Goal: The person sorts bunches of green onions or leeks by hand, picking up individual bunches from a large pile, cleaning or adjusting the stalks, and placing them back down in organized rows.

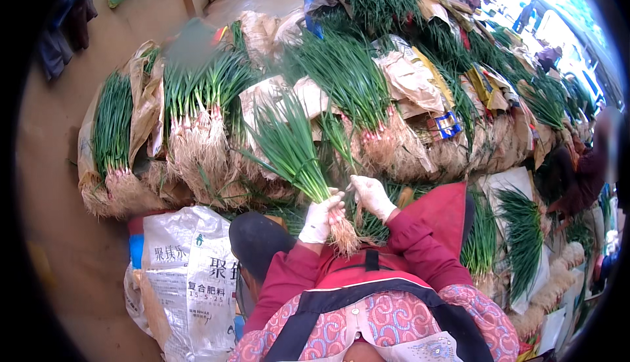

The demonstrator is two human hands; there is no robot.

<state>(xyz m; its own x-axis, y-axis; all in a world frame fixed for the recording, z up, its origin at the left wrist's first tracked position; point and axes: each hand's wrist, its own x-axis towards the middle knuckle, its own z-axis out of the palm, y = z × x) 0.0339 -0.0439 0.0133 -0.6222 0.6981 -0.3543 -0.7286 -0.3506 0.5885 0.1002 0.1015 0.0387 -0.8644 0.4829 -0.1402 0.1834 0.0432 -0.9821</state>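
Note:
My left hand (319, 220), in a white glove, is wrapped round a bunch of spring onions (293, 151) just above its reddish bulbs. Its green leaves point up and away to the left, and the pale roots hang toward my lap. Close beside it, my gloved right hand (373, 195) pinches a much thinner cluster of spring onions (339, 140); its fingers partly hide the stems. Beyond both hands a thick pile of spring onions (341, 77) lies with roots toward me.
More root-on bundles (197, 109) line the long heap, with brown paper sheets (410, 80) among them. A white printed sack (190, 257) stands by my left knee. Loose spring onions (518, 231) lie at my right. A co-worker's dark sleeve (574, 172) shows at far right.

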